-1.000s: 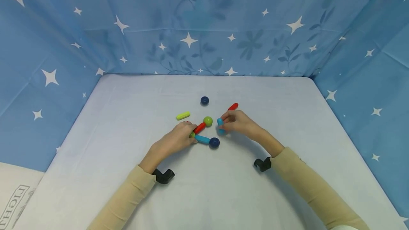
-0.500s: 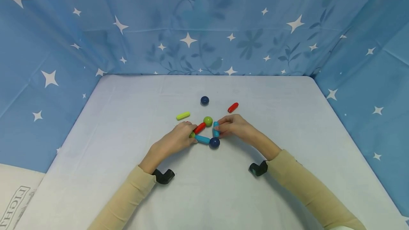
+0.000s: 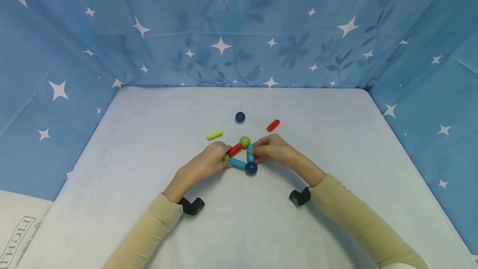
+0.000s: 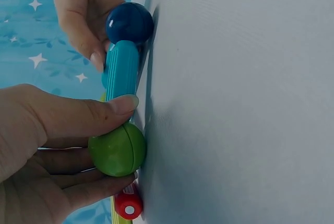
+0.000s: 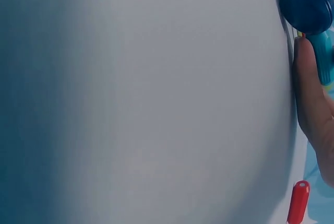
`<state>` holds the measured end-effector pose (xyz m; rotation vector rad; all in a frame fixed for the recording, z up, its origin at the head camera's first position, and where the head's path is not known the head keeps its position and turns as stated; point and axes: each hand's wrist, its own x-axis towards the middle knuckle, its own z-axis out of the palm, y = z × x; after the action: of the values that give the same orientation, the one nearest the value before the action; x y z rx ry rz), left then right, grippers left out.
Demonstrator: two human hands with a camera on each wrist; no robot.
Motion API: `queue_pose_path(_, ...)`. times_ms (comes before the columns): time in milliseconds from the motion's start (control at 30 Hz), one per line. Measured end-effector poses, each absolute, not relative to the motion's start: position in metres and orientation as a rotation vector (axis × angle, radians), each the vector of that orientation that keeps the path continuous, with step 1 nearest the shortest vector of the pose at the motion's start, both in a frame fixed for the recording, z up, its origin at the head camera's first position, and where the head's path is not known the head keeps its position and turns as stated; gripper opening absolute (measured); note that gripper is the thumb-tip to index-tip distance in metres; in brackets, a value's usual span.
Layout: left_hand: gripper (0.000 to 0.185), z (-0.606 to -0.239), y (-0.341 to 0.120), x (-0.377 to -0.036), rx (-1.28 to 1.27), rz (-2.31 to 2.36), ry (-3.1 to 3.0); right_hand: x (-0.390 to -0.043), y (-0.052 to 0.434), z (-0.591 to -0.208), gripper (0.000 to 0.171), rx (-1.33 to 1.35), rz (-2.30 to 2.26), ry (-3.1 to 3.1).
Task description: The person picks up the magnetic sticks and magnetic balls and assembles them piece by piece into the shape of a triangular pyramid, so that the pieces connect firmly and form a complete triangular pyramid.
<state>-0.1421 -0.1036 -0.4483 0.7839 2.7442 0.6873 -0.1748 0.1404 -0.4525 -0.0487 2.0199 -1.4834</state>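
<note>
My left hand (image 3: 207, 160) grips a green ball (image 4: 119, 151), its thumb on the near end of a light-blue rod (image 3: 237, 163). That rod reaches to a navy ball (image 3: 251, 168). From the held ball a red rod (image 3: 235, 150) slants up to a second green ball (image 3: 245, 141). Between this ball and the navy one stands another light-blue rod (image 3: 250, 154), which my right hand (image 3: 274, 148) pinches. The pieces form a flat triangle with a shared corner under the left fingers. A red rod end (image 4: 128, 203) shows beneath the left fingers in the left wrist view.
On the white table (image 3: 298, 227) lie a yellow-green rod (image 3: 214, 135), a navy ball (image 3: 240, 117) and a loose red rod (image 3: 273, 125), all beyond the hands. A blue star-patterned curtain (image 3: 239, 20) borders the table's back and sides.
My right hand has moved left with the light-blue rod and brought it between the green and navy balls, turning it nearly in line with them. The left hand has stayed in place.
</note>
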Motion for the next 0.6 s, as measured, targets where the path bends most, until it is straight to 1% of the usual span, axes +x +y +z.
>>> queue_pose_path(200, 0.047, -0.4472, -0.103, -0.1416, 0.77, 0.68, 2.741, -0.1764, 0.1358, -0.4533, 0.037, -0.039, -1.45, 2.061)
queue_pose_path(600, 0.044, -0.4483, -0.1011, -0.1396, 0.784, 0.693, 2.752, -0.1796, 0.1319, -0.4518, 0.036, -0.117, -1.345, 2.16)
